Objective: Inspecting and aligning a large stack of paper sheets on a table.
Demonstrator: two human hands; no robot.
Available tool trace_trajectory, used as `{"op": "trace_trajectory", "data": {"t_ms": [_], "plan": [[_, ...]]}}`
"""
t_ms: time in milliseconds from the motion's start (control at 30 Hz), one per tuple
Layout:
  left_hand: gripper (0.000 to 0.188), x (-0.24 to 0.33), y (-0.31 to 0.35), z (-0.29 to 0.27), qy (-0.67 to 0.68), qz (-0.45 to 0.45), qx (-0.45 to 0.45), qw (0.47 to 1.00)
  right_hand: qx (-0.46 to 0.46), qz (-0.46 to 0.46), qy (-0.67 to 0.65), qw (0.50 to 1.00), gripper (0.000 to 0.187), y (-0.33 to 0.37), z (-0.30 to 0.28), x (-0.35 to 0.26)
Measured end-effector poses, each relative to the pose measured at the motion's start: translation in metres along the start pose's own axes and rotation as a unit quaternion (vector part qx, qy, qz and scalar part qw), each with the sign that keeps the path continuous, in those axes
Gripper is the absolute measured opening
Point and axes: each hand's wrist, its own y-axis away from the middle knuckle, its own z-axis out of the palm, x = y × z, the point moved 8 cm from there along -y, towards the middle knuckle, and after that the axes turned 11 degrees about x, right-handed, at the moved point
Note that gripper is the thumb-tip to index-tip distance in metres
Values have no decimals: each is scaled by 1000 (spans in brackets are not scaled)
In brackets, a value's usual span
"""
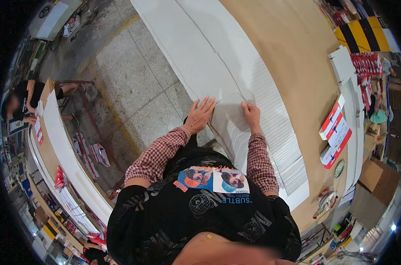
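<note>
A long, overlapping row of white card sheets [236, 132] runs along the table in front of me, its edges fanned out like steps towards my body. My left hand [199, 115] lies at the left edge of the row, fingers stretched out and the fingertips on a sheet. On the right, my right hand [251, 115] has its fingers curled, with thumb and forefinger pinched at the edge of a white sheet. Both forearms wear red checked sleeve covers [261, 157].
The brown table top [293, 53] extends right of the sheets. Red and white printed cartons [336, 134] and a roll of tape [339, 168] lie at its far right. Left is grey floor [130, 66] with a yellow line. Another person [26, 99] works at a bench [54, 115] on the far left.
</note>
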Motion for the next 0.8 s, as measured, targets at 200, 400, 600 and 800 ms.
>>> {"op": "trace_trajectory", "data": {"t_ms": [200, 400, 600, 800], "plan": [[51, 0, 2, 5, 15, -14, -9, 1000, -40, 38, -42, 998, 46, -3, 2, 6], [61, 5, 1, 5, -1, -17, -6, 1000, 11, 1, 44, 999, 40, 0, 0, 0], [66, 6, 0, 4, 19, -21, -7, 1000, 76, -20, -6, 997, 32, 3, -17, -4], [65, 6, 1, 7, -1, -21, -37, 999, 52, 43, -108, 992, 38, -2, -21, -4]]}}
